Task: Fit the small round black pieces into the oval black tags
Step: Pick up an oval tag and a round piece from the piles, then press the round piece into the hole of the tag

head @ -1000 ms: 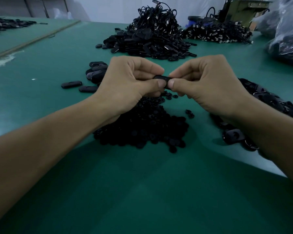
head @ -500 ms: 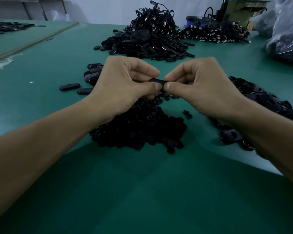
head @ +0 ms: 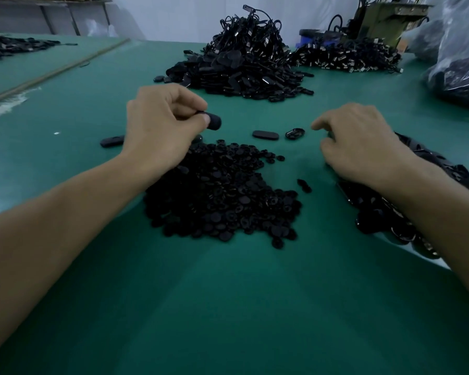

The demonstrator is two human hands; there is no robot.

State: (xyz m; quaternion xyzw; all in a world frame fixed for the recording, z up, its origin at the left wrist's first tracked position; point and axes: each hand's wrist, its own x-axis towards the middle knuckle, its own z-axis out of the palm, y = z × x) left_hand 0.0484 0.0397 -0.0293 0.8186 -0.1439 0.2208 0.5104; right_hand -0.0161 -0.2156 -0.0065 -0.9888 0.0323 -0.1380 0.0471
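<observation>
Half a second ago our hands met over one tag at mid-frame; now they have parted. Our left hand [head: 165, 125] keeps the oval tag [head: 214, 122], pinched between thumb and curled fingers at centre left, one end poking out to the right. Our right hand [head: 360, 142] has swung to centre right, fingers loosely curled with nothing visible in them, forefinger reaching toward the middle.

We judge the held tag fitted and due to be set aside, while the right hand goes for fresh stock. Supplies lie where each hand needs them: the heap of round pieces [head: 222, 193] just below the left wrist, the pile of tags [head: 417, 201] under the right forearm.

Counted: one tag in hand, a flat loose tag [head: 266, 135] and a hollow-faced tag [head: 295, 133] between the hands, a lone tag [head: 111, 141] left of the wrist, and two stray round pieces [head: 303, 185]. The heaps are past counting. Two larger heaps sit on the green table [head: 228, 307], at upper centre [head: 241, 63] and upper right.
</observation>
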